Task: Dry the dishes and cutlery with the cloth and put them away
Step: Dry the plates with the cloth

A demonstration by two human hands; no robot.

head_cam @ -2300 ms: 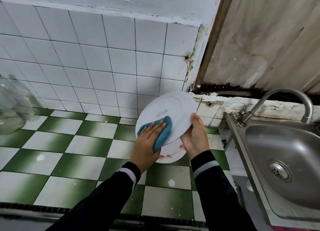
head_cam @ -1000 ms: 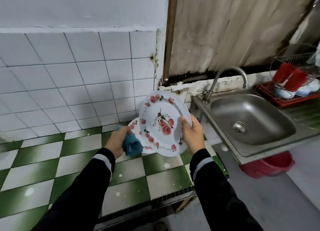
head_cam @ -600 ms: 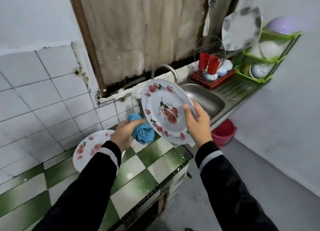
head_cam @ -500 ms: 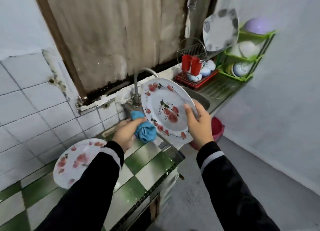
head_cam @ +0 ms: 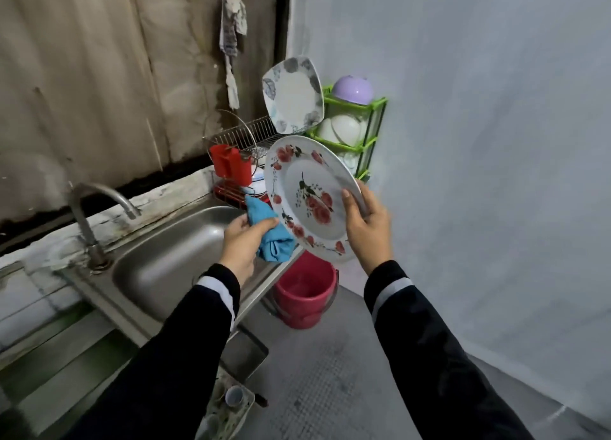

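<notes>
Roses are dotting the round plate point(head_cam: 309, 188) your right hand point(head_cam: 368, 231) is pinching. Beside it your left hand point(head_cam: 243, 241) is bunching blue cloth point(head_cam: 277, 243).

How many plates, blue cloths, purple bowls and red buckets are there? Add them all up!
Plates: 2, the round rose-patterned plate and the square grey-leaf plate
Cloths: 1, the crumpled blue cloth
Bowls: 1, the upturned purple plastic bowl
Buckets: 1, the red plastic bucket
Total: 5
</notes>
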